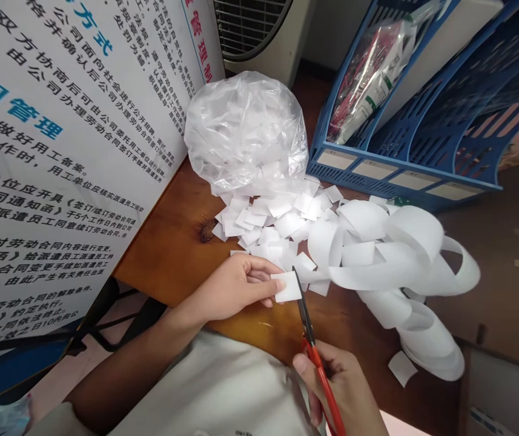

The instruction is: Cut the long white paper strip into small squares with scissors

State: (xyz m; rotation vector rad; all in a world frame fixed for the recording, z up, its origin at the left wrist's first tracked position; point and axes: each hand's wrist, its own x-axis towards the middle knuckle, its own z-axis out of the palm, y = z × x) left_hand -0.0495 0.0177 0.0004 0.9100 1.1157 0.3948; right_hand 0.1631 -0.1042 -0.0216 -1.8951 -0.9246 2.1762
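Observation:
My left hand (236,287) pinches a small white paper square (287,286) between thumb and fingers, just above the wooden table (168,254). My right hand (338,384) grips red-handled scissors (311,339), whose dark blades point up and touch the square's right edge. A long curled white paper strip (390,260) runs from the blades off to the right and hangs over the table's edge. Behind my hands lies a heap of several cut paper squares (268,221), spilling from a clear plastic bag (245,130).
A large white board with printed text (59,133) leans at the left of the table. A blue file rack (423,121) holding a plastic packet stands at the back right. A fan grille (250,24) shows at the top. One loose paper piece (402,367) lies at the right.

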